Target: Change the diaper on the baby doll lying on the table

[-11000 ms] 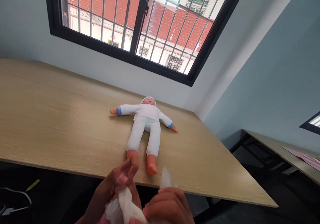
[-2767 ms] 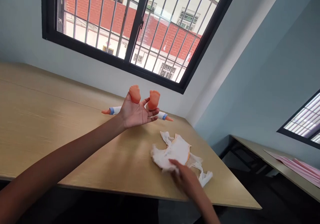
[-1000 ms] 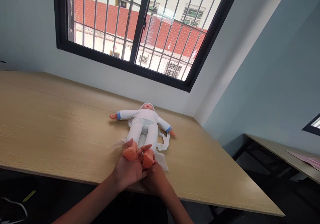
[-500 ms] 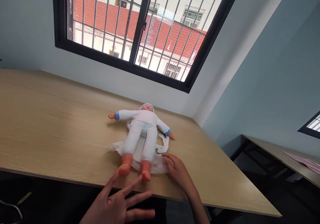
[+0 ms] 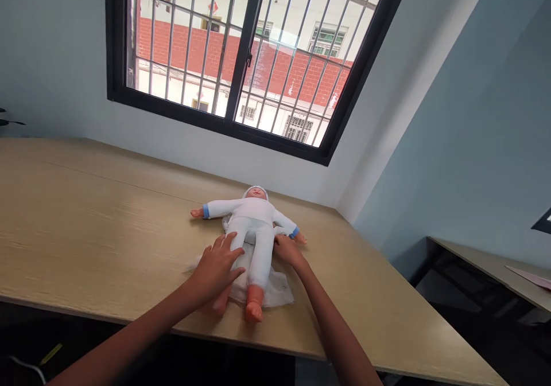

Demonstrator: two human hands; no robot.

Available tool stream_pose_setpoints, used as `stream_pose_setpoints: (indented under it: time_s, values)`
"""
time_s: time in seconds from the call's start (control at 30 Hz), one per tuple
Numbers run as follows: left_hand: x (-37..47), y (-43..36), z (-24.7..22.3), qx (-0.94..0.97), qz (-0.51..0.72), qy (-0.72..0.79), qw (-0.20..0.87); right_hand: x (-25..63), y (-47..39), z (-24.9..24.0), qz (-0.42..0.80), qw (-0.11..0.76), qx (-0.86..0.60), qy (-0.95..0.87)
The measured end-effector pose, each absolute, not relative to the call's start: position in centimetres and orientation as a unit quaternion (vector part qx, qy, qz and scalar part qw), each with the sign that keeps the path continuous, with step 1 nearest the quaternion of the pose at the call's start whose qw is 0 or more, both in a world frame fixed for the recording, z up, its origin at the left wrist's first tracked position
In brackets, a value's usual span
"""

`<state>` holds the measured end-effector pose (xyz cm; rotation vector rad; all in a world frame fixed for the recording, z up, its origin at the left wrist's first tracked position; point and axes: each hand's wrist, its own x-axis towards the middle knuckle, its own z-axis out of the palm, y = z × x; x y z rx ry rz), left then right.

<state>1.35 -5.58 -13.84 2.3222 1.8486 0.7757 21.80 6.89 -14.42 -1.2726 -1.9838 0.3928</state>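
Observation:
A baby doll (image 5: 258, 209) in a white suit with blue cuffs lies on its back, its bare feet towards me. Under its hips and legs spreads a thin white sheet (image 5: 279, 291), rumpled at the edges. My left hand (image 5: 218, 264) lies over the doll's leg on the left, fingers apart, thumb pointing between the legs. Beside the doll's hip on the right is my right hand (image 5: 289, 250), its fingers curled in against the body. A bit of white strip (image 5: 282, 230) shows just above those fingers; what they grip, if anything, is hidden.
The wooden table (image 5: 107, 231) runs along the wall, its front edge close to me. Behind it is a barred window (image 5: 241, 59) with a dark frame. At the right stands another table (image 5: 477, 260) with something pink (image 5: 529, 277) on it.
Both hands have moved forward. My left hand has come from before the feet onto the doll's leg; my right hand from the sheet's corner up to the hip, over where the white strip lay.

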Motion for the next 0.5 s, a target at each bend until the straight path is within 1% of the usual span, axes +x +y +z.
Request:
stream_pose_setpoints:
  time_s: [0.13,0.33,0.4,0.5]
  values:
    - [1.2,-5.3,-15.3,0.740,0.304,0.588,0.119,21.7,3.6,-14.7,0.100,0.340,-0.527,-0.772]
    - [-0.1,-3.6,-15.2,0.737,0.342,0.556,0.175,19.3,-0.5,-15.9,0.103,0.358,-0.488,-0.789]
    - [-1.3,-3.0,-14.7,0.756,0.336,0.531,0.185,19.9,-0.4,-15.1,0.130,0.335,-0.491,-0.793]
    - [-3.3,-2.9,-13.2,0.806,0.279,0.493,0.169,21.8,0.5,-13.0,0.155,0.272,-0.478,-0.821]
